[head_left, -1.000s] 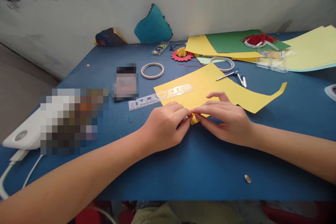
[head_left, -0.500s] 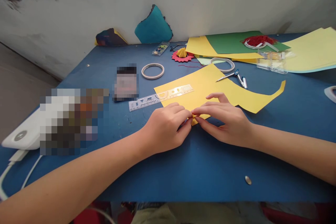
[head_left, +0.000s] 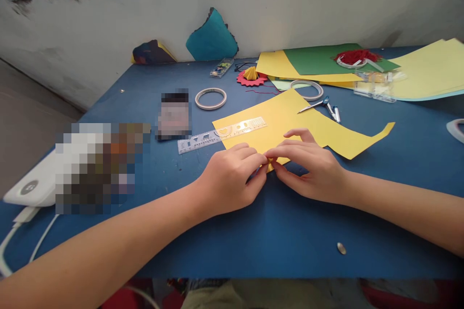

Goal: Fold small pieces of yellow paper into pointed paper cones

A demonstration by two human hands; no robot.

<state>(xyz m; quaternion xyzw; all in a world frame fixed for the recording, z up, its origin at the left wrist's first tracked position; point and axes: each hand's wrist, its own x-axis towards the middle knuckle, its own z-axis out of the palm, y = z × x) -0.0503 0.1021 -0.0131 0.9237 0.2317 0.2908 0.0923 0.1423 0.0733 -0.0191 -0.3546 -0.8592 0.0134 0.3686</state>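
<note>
My left hand (head_left: pixel 232 178) and my right hand (head_left: pixel 311 166) meet at the near corner of a yellow paper sheet (head_left: pixel 290 120) lying on the blue table (head_left: pixel 253 231). Both hands pinch a small folded bit of that yellow paper (head_left: pixel 270 166) between thumb and fingers. The fold itself is mostly hidden by my fingertips. A clear plastic ruler (head_left: pixel 221 134) lies across the sheet's left edge, just beyond my left hand.
Two tape rings (head_left: pixel 210 98) (head_left: pixel 307 89), scissors (head_left: pixel 322 105), a red and yellow paper flower (head_left: pixel 251 77), stacked coloured sheets (head_left: pixel 326 60), red thread (head_left: pixel 357 55), a clear box (head_left: pixel 375 84). At left a white power bank (head_left: pixel 31 188) with cable. A coin (head_left: pixel 341 248) lies near the front edge.
My fingers have pressed closer together on the folded corner, with less of the small yellow fold showing. The hands stay in the same place.
</note>
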